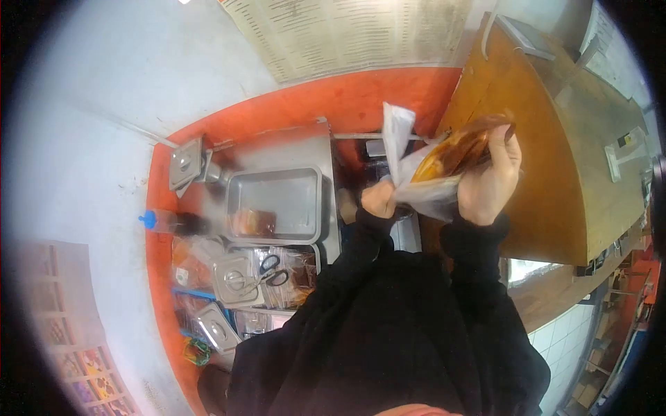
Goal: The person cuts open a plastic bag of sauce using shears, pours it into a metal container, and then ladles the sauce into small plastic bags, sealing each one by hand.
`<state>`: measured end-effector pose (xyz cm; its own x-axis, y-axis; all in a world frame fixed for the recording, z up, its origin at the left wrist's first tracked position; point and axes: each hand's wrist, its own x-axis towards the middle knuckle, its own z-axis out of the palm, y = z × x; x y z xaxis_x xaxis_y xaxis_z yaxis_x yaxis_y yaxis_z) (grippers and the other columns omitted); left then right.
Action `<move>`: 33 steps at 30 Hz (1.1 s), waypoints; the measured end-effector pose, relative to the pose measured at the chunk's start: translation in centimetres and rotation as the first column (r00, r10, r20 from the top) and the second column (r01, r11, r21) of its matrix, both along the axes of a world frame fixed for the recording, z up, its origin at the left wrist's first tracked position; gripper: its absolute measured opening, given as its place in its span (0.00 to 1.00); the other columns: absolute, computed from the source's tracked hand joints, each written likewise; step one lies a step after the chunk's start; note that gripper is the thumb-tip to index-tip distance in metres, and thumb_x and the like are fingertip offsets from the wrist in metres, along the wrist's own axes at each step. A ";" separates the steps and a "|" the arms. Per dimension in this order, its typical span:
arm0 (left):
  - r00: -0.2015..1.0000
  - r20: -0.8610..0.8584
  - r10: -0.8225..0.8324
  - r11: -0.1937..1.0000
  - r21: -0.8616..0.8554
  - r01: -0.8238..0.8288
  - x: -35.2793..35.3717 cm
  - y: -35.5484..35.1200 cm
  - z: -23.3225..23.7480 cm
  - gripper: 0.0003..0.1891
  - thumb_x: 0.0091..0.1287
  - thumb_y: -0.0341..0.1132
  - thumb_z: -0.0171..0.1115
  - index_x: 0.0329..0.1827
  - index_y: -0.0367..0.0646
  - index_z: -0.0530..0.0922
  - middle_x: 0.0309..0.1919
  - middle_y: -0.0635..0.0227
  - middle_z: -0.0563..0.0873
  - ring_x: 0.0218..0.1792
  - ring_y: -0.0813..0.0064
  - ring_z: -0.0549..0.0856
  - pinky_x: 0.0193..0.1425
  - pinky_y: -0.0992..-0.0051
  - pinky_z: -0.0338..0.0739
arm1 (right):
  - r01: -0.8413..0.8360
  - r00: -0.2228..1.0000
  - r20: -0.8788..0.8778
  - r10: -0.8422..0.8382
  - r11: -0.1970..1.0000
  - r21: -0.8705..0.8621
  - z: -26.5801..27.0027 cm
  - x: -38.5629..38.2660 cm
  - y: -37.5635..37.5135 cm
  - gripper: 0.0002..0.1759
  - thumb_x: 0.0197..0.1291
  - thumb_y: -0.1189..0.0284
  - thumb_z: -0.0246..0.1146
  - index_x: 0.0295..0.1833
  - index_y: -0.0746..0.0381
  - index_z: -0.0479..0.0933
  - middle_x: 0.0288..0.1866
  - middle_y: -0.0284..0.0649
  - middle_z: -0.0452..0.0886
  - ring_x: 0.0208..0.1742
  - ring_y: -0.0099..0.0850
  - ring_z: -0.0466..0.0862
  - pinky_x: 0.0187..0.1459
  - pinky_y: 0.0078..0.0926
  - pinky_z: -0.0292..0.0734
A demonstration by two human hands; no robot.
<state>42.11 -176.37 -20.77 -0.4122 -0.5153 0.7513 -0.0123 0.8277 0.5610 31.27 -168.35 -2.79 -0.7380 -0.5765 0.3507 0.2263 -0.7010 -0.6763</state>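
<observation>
My left hand (379,199) is closed on the edge of a white plastic bag (397,135), which is held up in front of me with its top spread. At the bag's right side, my right hand (490,177) grips a shiny packet (458,151) with brown and orange contents. The packet is tilted, its lower part within the white folds and its upper end sticking out by my right fingers. Motion smears the bag's lower part. What exactly fills the packet cannot be made out.
To the left, a steel tray (313,201) holds a small reddish packet (254,222). Scissors (272,272) lie over a metal lid (236,281) and clear packets. A blue-capped bottle (166,220) is near the wall. A wooden counter (548,166) rises close on the right.
</observation>
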 end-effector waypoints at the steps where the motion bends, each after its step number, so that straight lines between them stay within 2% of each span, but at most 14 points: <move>1: 0.995 0.026 0.101 0.994 0.029 -0.102 0.1 0.2 0.0 0.06 0.51 0.32 0.58 0.25 0.41 0.70 0.20 0.64 0.73 0.21 0.66 0.75 0.25 0.72 0.70 | 0.050 0.999 0.007 -0.050 0.999 -0.017 -0.2 -0.3 -0.3 0.10 0.59 0.68 0.50 0.39 0.64 0.71 0.34 0.36 0.74 0.35 0.26 0.73 0.41 0.23 0.67; 2: 0.994 0.021 0.108 0.994 0.033 -0.108 -0.8 0.1 0.1 0.06 0.51 0.32 0.58 0.25 0.41 0.70 0.20 0.64 0.73 0.21 0.66 0.75 0.25 0.72 0.70 | 0.102 0.995 0.012 -0.101 0.994 -0.038 -0.3 -0.6 -0.6 0.10 0.59 0.68 0.50 0.40 0.63 0.70 0.34 0.36 0.74 0.35 0.27 0.74 0.40 0.24 0.67; 3: 0.884 -0.428 0.189 0.900 0.435 0.018 -2.4 0.2 0.1 0.08 0.54 0.35 0.56 0.25 0.41 0.70 0.21 0.67 0.74 0.23 0.69 0.76 0.28 0.75 0.70 | 0.096 0.995 0.007 -0.096 0.995 -0.033 -0.4 -0.5 -0.7 0.10 0.59 0.68 0.50 0.40 0.63 0.70 0.34 0.36 0.74 0.35 0.27 0.74 0.40 0.24 0.67; 4: 0.573 -0.708 0.413 0.685 0.656 0.317 -4.0 0.6 0.1 0.10 0.58 0.38 0.55 0.25 0.41 0.70 0.22 0.69 0.75 0.25 0.73 0.77 0.32 0.77 0.71 | 0.122 0.984 0.130 -0.123 0.992 0.018 -0.3 -0.3 -0.9 0.11 0.59 0.67 0.50 0.41 0.63 0.69 0.33 0.36 0.74 0.35 0.28 0.74 0.41 0.24 0.67; 6: 0.420 -0.774 0.474 0.328 0.598 0.731 -5.6 1.3 0.1 0.09 0.60 0.38 0.53 0.30 0.41 0.73 0.27 0.70 0.78 0.29 0.76 0.77 0.39 0.79 0.70 | 0.053 0.972 0.223 -0.069 0.996 0.075 -2.4 -0.5 -1.1 0.12 0.60 0.66 0.49 0.43 0.63 0.67 0.32 0.37 0.74 0.35 0.29 0.75 0.40 0.27 0.69; 8: 0.481 -0.774 0.412 0.155 0.580 0.800 -5.4 1.0 -0.1 0.09 0.60 0.38 0.52 0.31 0.40 0.73 0.28 0.69 0.78 0.30 0.76 0.77 0.39 0.79 0.70 | 0.100 0.940 0.313 -0.137 0.986 0.131 -2.9 1.9 -1.9 0.12 0.60 0.66 0.49 0.42 0.64 0.67 0.30 0.38 0.74 0.34 0.29 0.75 0.38 0.26 0.70; 11: 0.652 -0.712 0.260 0.167 0.698 0.696 -3.7 -0.6 -0.5 0.09 0.60 0.38 0.52 0.33 0.40 0.73 0.28 0.68 0.78 0.30 0.75 0.77 0.39 0.79 0.70 | 0.081 0.996 -0.005 -0.083 0.948 0.308 -5.9 2.1 -0.8 0.13 0.61 0.66 0.48 0.42 0.65 0.67 0.30 0.39 0.74 0.34 0.27 0.74 0.37 0.22 0.69; 16: 0.855 -0.510 0.096 0.301 0.833 0.464 -1.1 -2.3 -0.4 0.10 0.60 0.38 0.51 0.35 0.39 0.74 0.29 0.65 0.79 0.31 0.75 0.78 0.40 0.78 0.70 | 0.034 0.981 -0.189 0.031 0.944 0.328 -6.4 2.2 0.1 0.10 0.58 0.70 0.49 0.42 0.66 0.65 0.31 0.41 0.74 0.34 0.26 0.73 0.40 0.18 0.66; 18: 0.901 -0.430 0.059 0.348 0.855 0.385 -0.7 -2.6 -0.4 0.11 0.61 0.38 0.51 0.35 0.39 0.74 0.29 0.65 0.79 0.31 0.74 0.78 0.40 0.78 0.70 | 0.153 0.900 -0.437 -0.008 0.942 0.299 -6.6 1.4 0.2 0.11 0.51 0.80 0.48 0.42 0.68 0.62 0.33 0.42 0.73 0.31 0.26 0.73 0.39 0.17 0.67; 20: 0.932 -0.361 0.034 0.382 0.866 0.322 0.0 -2.7 -0.4 0.11 0.61 0.38 0.50 0.36 0.39 0.74 0.29 0.64 0.80 0.32 0.74 0.78 0.40 0.78 0.70 | 0.164 0.906 -0.423 -0.009 0.930 0.330 -5.9 0.6 0.6 0.11 0.42 0.82 0.52 0.36 0.68 0.66 0.30 0.41 0.74 0.30 0.26 0.74 0.37 0.19 0.69; 23: 0.951 -0.308 0.020 0.413 0.869 0.273 1.1 -2.9 0.1 0.12 0.61 0.38 0.50 0.38 0.38 0.75 0.30 0.63 0.80 0.32 0.74 0.78 0.40 0.77 0.70 | 0.401 0.493 -0.840 0.226 0.798 0.450 -4.4 -1.7 2.3 0.05 0.34 0.82 0.59 0.22 0.67 0.69 0.24 0.41 0.75 0.26 0.32 0.76 0.28 0.22 0.69; 26: 0.999 -0.025 -0.042 0.536 0.843 0.044 1.4 -3.6 -0.5 0.14 0.61 0.38 0.48 0.44 0.38 0.74 0.30 0.57 0.81 0.34 0.75 0.79 0.40 0.76 0.70 | 0.412 0.375 -0.804 0.460 0.694 0.590 -3.8 -2.7 3.7 0.07 0.33 0.82 0.59 0.25 0.68 0.71 0.25 0.45 0.74 0.26 0.38 0.76 0.28 0.21 0.69; 31: 0.998 0.008 -0.066 0.652 0.758 0.037 0.6 -2.6 1.5 0.17 0.61 0.43 0.47 0.42 0.39 0.74 0.29 0.50 0.79 0.35 0.62 0.81 0.38 0.71 0.71 | 0.660 0.297 -0.841 0.453 0.539 0.523 -3.5 -2.0 4.7 0.06 0.37 0.78 0.59 0.25 0.65 0.71 0.24 0.47 0.73 0.28 0.42 0.75 0.27 0.29 0.68; 33: 0.926 0.363 -0.101 0.780 0.606 -0.153 0.6 -2.0 3.5 0.20 0.60 0.48 0.46 0.41 0.41 0.75 0.28 0.48 0.78 0.34 0.51 0.78 0.37 0.64 0.71 | 0.669 0.237 -0.719 0.654 0.426 0.609 -2.7 -2.8 5.2 0.05 0.38 0.77 0.58 0.25 0.64 0.70 0.24 0.47 0.73 0.29 0.44 0.75 0.27 0.32 0.68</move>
